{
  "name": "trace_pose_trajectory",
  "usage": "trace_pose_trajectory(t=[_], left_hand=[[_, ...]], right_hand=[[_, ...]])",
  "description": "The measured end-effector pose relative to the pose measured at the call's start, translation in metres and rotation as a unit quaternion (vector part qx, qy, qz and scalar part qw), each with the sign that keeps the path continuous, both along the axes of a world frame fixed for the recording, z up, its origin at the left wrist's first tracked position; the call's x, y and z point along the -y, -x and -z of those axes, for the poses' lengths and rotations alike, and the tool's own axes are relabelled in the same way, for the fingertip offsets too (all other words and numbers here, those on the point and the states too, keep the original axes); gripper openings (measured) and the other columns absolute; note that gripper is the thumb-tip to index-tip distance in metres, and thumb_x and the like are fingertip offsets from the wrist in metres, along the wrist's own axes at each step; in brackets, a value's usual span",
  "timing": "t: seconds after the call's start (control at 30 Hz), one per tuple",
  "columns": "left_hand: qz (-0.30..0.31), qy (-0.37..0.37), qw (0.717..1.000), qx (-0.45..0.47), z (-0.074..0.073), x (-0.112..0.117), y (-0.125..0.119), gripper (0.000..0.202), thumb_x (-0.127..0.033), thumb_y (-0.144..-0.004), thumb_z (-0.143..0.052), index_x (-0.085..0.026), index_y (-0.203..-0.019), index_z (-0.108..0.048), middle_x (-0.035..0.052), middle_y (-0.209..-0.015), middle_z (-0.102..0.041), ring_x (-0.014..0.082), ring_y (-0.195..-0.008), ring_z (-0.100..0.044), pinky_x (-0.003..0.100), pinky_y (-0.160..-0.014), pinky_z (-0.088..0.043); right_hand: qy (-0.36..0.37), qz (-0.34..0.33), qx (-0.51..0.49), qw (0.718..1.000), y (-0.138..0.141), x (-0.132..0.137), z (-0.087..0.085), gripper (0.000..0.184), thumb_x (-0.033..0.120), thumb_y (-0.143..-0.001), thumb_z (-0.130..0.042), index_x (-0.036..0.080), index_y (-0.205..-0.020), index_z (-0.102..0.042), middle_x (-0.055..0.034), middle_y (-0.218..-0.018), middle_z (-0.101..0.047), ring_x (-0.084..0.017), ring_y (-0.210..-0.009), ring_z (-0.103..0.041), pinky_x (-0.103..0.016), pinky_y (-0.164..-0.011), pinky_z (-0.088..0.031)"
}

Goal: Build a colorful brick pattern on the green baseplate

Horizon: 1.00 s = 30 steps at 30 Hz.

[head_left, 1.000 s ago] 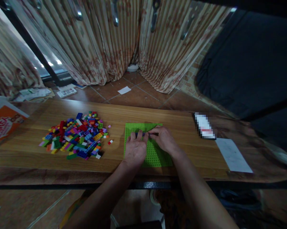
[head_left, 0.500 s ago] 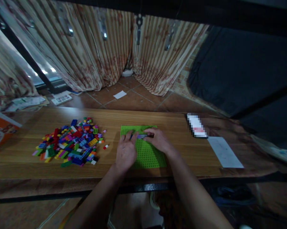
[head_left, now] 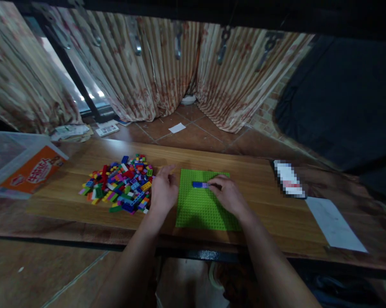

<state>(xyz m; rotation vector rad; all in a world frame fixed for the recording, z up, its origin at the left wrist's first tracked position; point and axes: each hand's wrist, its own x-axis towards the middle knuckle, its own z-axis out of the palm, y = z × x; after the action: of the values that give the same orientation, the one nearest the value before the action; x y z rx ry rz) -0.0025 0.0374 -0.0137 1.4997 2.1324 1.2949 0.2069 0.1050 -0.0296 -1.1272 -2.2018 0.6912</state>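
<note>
A green studded baseplate (head_left: pixel 199 209) lies flat on the wooden table (head_left: pixel 260 201). A blue brick (head_left: pixel 197 185) with a purple piece joined to its right end sits on the plate's far part. My right hand (head_left: pixel 228 194) rests on the plate, its fingertips pressed on the right end of that brick row. My left hand (head_left: pixel 163 188) hovers just left of the plate, fingers loosely apart and holding nothing, beside the pile of coloured bricks (head_left: pixel 119 184).
A clear plastic tub with an orange label (head_left: pixel 22 167) stands at the table's left end. A blurred small object (head_left: pixel 289 179) and a white paper sheet (head_left: pixel 334 224) lie at the right. Curtains and a tiled floor with papers are beyond the table.
My left hand has left the baseplate and moved left toward the brick pile. The right hand stays on the bricks on the plate. The view has shifted left.
</note>
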Motion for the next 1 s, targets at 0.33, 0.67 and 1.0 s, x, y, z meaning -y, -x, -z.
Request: trace_pose_trajectory(t=[0.33,0.67,1.0], left_hand=[[-0.03,0.127,0.991,0.022,-0.023,0.046,0.111,0.025,-0.032,-0.078,-0.056,-0.014,-0.086,-0.072,0.0023,-0.072,-0.069,0.0153,-0.065,-0.06,0.024,-0.06,-0.044],[0.01,0.324,0.94,-0.102,-0.045,0.071,0.094,0.016,-0.017,-0.067,-0.063,-0.02,-0.081,-0.067,0.0027,-0.08,-0.069,0.0187,-0.076,-0.063,0.026,-0.065,-0.042],[-0.048,0.261,0.95,-0.164,-0.024,0.054,0.081,0.026,-0.025,-0.073,-0.063,-0.023,-0.098,-0.07,0.0066,-0.086,-0.072,0.0254,-0.084,-0.066,0.032,-0.075,-0.048]], right_hand=[[-0.032,0.031,-0.059,0.997,0.012,0.006,0.003,0.021,0.038,-0.088,-0.057,0.023,-0.087,-0.072,-0.005,-0.093,-0.067,-0.02,-0.086,-0.065,-0.037,-0.079,-0.051],[-0.03,-0.027,-0.06,0.997,0.031,0.018,0.007,0.022,0.037,-0.09,-0.055,0.024,-0.089,-0.072,-0.0052,-0.095,-0.069,-0.021,-0.089,-0.066,-0.038,-0.082,-0.051],[-0.009,-0.039,-0.054,0.998,0.031,0.018,0.006,0.023,0.037,-0.09,-0.054,0.023,-0.091,-0.072,-0.0053,-0.095,-0.07,-0.021,-0.088,-0.066,-0.038,-0.082,-0.051]])
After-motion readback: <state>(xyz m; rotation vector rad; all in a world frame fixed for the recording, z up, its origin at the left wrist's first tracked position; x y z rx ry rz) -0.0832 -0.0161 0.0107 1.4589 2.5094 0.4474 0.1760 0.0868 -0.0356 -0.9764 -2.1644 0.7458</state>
